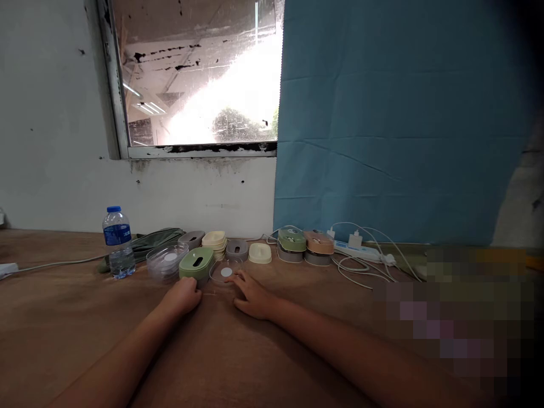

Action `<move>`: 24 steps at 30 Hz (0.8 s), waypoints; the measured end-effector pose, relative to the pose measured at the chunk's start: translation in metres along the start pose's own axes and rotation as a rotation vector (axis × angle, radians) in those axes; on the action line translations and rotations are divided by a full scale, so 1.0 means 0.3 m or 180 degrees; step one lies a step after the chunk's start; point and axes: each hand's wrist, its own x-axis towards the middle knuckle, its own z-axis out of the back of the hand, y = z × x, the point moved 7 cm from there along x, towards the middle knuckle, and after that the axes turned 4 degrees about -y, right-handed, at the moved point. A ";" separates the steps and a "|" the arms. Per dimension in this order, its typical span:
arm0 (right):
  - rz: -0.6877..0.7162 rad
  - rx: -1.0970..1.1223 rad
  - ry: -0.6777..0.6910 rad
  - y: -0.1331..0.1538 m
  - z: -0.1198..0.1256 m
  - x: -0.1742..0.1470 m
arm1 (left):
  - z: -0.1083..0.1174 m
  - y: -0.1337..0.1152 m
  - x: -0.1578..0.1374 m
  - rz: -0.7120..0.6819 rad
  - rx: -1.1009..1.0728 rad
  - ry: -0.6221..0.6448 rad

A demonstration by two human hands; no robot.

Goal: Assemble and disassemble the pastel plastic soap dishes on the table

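Two loosely curled hands [183, 294] [255, 298] at containers [196, 270] [233, 277]

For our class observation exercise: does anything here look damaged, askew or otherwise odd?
The window frame looks worn: black patches break up its pale bottom edge, and the wall beneath is stained. Cables lie loosely looped by the power strip; no spill shows.

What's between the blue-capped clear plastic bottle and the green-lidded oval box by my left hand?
In the head view, a stack of rounded clear plastic pieces sits between the bottle and the box, dark green fabric behind.
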 end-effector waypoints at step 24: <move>-0.0912 -0.2266 -0.1297 -0.441 0.322 -0.057 | 0.012 -0.132 -0.061 -0.0392 -0.0061 0.0067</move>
